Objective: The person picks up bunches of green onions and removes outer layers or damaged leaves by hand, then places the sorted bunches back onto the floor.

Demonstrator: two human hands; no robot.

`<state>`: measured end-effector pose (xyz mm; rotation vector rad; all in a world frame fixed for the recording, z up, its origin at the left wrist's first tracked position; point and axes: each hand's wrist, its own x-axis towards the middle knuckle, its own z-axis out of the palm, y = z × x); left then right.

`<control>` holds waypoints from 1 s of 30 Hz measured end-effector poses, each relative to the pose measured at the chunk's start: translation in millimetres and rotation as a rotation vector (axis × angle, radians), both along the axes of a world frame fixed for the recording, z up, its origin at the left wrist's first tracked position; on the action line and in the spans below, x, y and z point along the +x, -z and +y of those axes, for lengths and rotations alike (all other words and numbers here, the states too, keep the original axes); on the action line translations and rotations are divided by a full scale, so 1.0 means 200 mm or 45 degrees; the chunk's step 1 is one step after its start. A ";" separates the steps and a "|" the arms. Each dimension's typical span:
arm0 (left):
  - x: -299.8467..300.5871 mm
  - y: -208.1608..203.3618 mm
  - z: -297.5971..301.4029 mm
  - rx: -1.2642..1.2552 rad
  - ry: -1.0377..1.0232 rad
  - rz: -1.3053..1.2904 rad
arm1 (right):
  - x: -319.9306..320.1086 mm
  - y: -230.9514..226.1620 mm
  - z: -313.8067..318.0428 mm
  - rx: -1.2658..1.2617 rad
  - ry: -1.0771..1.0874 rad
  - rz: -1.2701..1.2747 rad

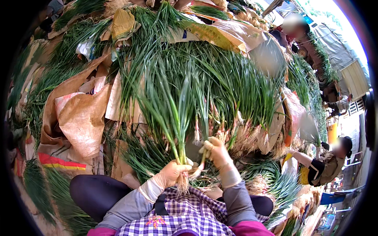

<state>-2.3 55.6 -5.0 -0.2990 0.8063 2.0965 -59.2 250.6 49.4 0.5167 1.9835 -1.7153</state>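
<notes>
Lying heaped all around: green onions point(236, 74) and brown sacks point(80, 118); glaring at the upper right, daylight over tarps point(334, 43).

Bright daylight, overexposed corner, fisheye-bent edges

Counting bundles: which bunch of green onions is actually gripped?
The upright green onion bunch in the gloved left hand; the rest lie piled.

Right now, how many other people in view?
2: a seated person at right beside the onions, and a person at top right. Others may be hidden behind the piles.
</notes>
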 end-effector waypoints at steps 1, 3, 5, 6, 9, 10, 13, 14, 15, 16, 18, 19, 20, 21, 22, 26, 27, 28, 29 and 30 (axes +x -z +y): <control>0.01 0.01 0.00 0.096 0.027 -0.036 | 0.05 0.03 -0.05 -0.024 0.028 -0.025; 0.02 0.00 0.04 0.246 0.042 -0.177 | 0.14 0.19 -0.09 0.021 0.016 0.082; 0.03 -0.01 0.03 0.188 0.055 -0.229 | 0.19 0.32 -0.14 0.887 -0.322 0.426; 0.03 -0.01 0.02 0.154 0.054 -0.274 | 0.19 0.24 -0.21 1.369 -0.552 0.555; 0.04 -0.04 0.00 0.171 -0.064 -0.349 | 0.11 0.22 -0.20 1.372 -0.231 0.522; 0.04 -0.05 0.00 0.205 -0.013 -0.236 | 0.06 0.28 -0.06 1.267 0.066 0.582; 0.01 -0.12 -0.02 0.228 0.056 -0.093 | 0.07 0.30 0.26 1.203 -0.081 0.305; 0.00 -0.12 -0.04 0.228 0.059 -0.079 | 0.11 0.31 0.27 1.405 -0.744 0.143; 0.00 -0.11 -0.07 0.228 0.058 -0.077 | 0.16 0.27 0.21 1.243 -0.978 0.119; 0.01 -0.08 -0.09 0.261 0.003 -0.048 | 0.21 0.23 0.16 1.072 -1.204 0.095; 0.00 -0.04 -0.11 0.244 0.053 0.040 | 0.19 0.08 0.00 0.283 -0.485 -0.196; -0.01 -0.08 -0.10 0.207 0.056 0.038 | 0.18 0.05 -0.04 0.011 -0.254 -0.017; -0.01 -0.11 -0.10 0.152 0.053 0.036 | 0.16 0.02 -0.12 -0.096 -0.047 0.044; -0.02 -0.11 -0.08 0.171 0.064 0.136 | 0.16 0.06 -0.16 0.089 -0.107 0.186; -0.01 -0.13 -0.07 0.047 0.068 0.103 | 0.15 0.12 -0.18 0.276 -0.166 0.326; 0.01 -0.04 -0.08 -0.181 0.189 0.295 | 0.13 0.07 -0.32 1.186 -0.610 0.629; 0.01 -0.03 -0.08 -0.208 0.169 0.280 | 0.13 0.09 -0.31 1.195 -0.518 0.649; 0.02 -0.03 -0.08 -0.063 0.106 0.185 | 0.11 0.14 -0.29 1.202 -0.425 0.668; 0.02 -0.04 -0.10 0.076 0.036 0.088 | 0.09 0.21 -0.26 1.200 -0.337 0.690; 0.00 -0.09 -0.10 0.227 -0.028 -0.002 | 0.03 0.24 -0.19 0.785 0.070 0.634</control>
